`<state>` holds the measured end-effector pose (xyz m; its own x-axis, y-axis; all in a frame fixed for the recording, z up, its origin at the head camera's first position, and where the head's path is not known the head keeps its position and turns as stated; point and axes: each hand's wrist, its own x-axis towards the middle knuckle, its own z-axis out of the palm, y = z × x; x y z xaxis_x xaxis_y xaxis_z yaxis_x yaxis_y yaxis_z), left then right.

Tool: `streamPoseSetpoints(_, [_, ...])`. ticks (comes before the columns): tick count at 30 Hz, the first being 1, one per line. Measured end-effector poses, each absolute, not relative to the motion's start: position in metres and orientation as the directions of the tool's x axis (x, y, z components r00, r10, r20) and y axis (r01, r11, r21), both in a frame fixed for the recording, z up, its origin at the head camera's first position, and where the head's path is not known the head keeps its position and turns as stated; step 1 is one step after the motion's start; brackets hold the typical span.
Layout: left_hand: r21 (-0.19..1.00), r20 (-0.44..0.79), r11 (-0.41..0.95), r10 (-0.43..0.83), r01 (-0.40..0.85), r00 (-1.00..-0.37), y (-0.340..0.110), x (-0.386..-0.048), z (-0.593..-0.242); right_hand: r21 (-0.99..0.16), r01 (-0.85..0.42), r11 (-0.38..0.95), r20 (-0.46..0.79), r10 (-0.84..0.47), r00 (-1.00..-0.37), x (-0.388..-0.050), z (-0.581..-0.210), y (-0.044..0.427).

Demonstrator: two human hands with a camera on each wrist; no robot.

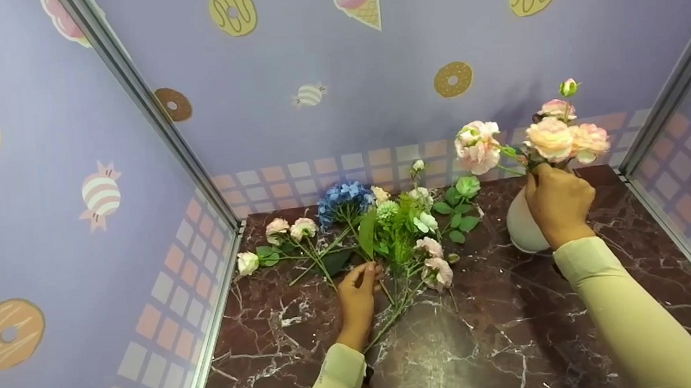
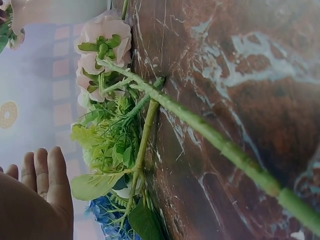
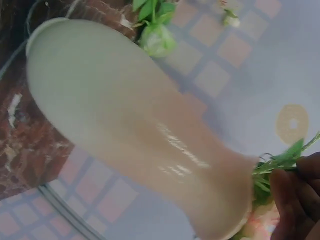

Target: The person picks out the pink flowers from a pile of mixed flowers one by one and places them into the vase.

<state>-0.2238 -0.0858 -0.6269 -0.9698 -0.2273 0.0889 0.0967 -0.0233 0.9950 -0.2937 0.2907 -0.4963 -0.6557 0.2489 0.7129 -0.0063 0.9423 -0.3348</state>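
Roses [image 1: 554,139] top the right-side vase [image 1: 522,223], right grip [image 1: 562,201] pinching a stem [image 3: 270,164]; left grip [image 1: 356,295] relaxed, empty; flowers [image 1: 387,211] further left unplaced.

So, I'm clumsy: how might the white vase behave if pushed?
The white vase could be slippery, given its smooth, shiny surface. Tall, with pink flowers clustered above it, it might tip if pushed high up. Once over, its rounded sides would probably let it roll.

Over there a smooth white vase [image 1: 524,226] stands with pink and peach roses [image 1: 551,139] above its mouth, a green stem [image 3: 280,164] among them. Left of it lie a blue hydrangea [image 1: 352,196], pale pink blooms [image 1: 437,272] and leafy sprigs [image 1: 406,226].
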Motion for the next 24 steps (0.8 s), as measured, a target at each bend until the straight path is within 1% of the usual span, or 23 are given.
streamPoseSetpoints(3, [0.995, 0.085, -0.024, -0.234, 0.093, -0.968, -0.085, -0.223, -0.627, -0.340, 0.030, 0.940, 0.702, 0.275, -0.656, -0.296, -0.500, 0.295])
streamPoseSetpoints(6, [0.995, 0.083, -0.026, -0.235, 0.092, -0.969, -0.085, -0.223, -0.628, -0.387, 0.065, 0.920, 0.658, 0.325, -0.679, -0.293, -0.501, 0.300])
streamPoseSetpoints(8, [0.996, 0.079, -0.026, -0.232, 0.088, -0.969, -0.085, -0.222, -0.628, -0.429, 0.090, 0.899, 0.627, 0.369, -0.686, -0.286, -0.500, 0.301])
streamPoseSetpoints(11, [0.996, 0.084, 0.011, -0.224, 0.083, -0.971, -0.087, -0.221, -0.629, -0.459, 0.090, 0.884, 0.636, 0.397, -0.662, -0.267, -0.507, 0.299])
streamPoseSetpoints(14, [0.983, 0.111, 0.169, -0.208, 0.076, -0.972, -0.090, -0.223, -0.626, -0.436, 0.046, 0.899, 0.685, 0.364, -0.632, -0.248, -0.527, 0.289])
streamPoseSetpoints(17, [0.938, 0.128, 0.341, -0.166, 0.065, -0.978, -0.093, -0.225, -0.622, -0.398, -0.012, 0.917, 0.709, 0.299, -0.639, -0.235, -0.550, 0.278])
streamPoseSetpoints(19, [0.907, 0.128, 0.417, -0.133, 0.062, -0.983, -0.094, -0.226, -0.621, -0.392, -0.049, 0.919, 0.705, 0.266, -0.657, -0.230, -0.562, 0.274])
streamPoseSetpoints(22, [0.868, 0.123, 0.493, -0.093, 0.061, -0.988, -0.095, -0.225, -0.624, -0.402, -0.074, 0.913, 0.668, 0.238, -0.705, -0.227, -0.572, 0.270])
streamPoseSetpoints(23, [0.846, 0.134, 0.527, -0.067, 0.079, -0.989, -0.097, -0.224, -0.627, -0.411, -0.074, 0.908, 0.652, 0.236, -0.721, -0.226, -0.574, 0.270])
streamPoseSetpoints(24, [0.816, 0.145, 0.569, -0.038, 0.098, -0.989, -0.100, -0.228, -0.642, -0.423, -0.075, 0.903, 0.636, 0.237, -0.735, -0.225, -0.576, 0.270])
